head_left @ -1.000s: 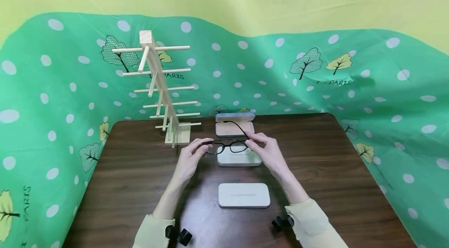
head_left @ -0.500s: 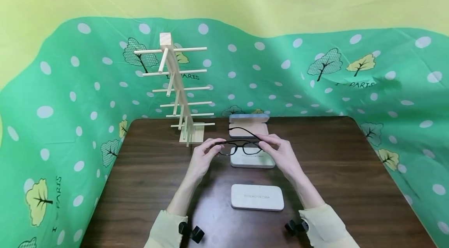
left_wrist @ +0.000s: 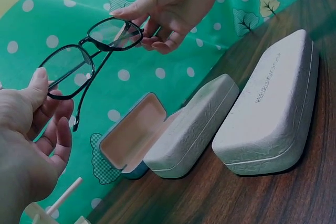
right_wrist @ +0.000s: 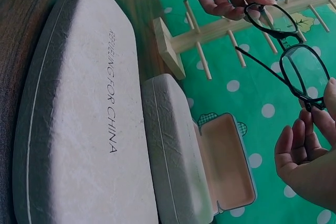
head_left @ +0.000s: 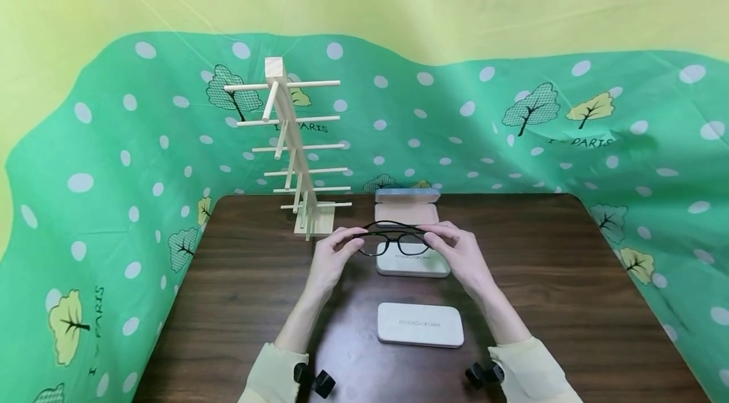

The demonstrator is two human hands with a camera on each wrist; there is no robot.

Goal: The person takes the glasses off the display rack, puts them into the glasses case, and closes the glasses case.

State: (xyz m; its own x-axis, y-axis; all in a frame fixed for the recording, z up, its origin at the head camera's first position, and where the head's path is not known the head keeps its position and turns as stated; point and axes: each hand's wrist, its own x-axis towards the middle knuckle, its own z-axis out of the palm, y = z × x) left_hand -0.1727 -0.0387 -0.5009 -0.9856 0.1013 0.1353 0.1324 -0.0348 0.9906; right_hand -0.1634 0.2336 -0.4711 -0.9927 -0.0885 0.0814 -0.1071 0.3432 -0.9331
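Observation:
A pair of black-framed glasses (head_left: 393, 240) is held up above the table between both hands. My left hand (head_left: 330, 260) pinches one end of the frame between thumb and fingers. At the other end, near the hinge, my right hand (head_left: 462, 255) pinches it the same way. The right wrist view shows one temple of the glasses (right_wrist: 262, 65) slanting behind the lenses. Just below them lies a closed white glasses case (head_left: 412, 265). Nearer me is a second closed white case (head_left: 420, 325), and at the back an open case (head_left: 407, 214) with a pinkish lining.
A tall wooden peg rack (head_left: 293, 137) stands at the back left, with bare pegs sticking out on several levels. The brown table (head_left: 547, 289) ends at the back against a green and yellow printed cloth (head_left: 444, 137).
The temple at the right hand has swung inward and down, and now lies close behind the frame. The hands keep their hold on the glasses; the head view has turned left.

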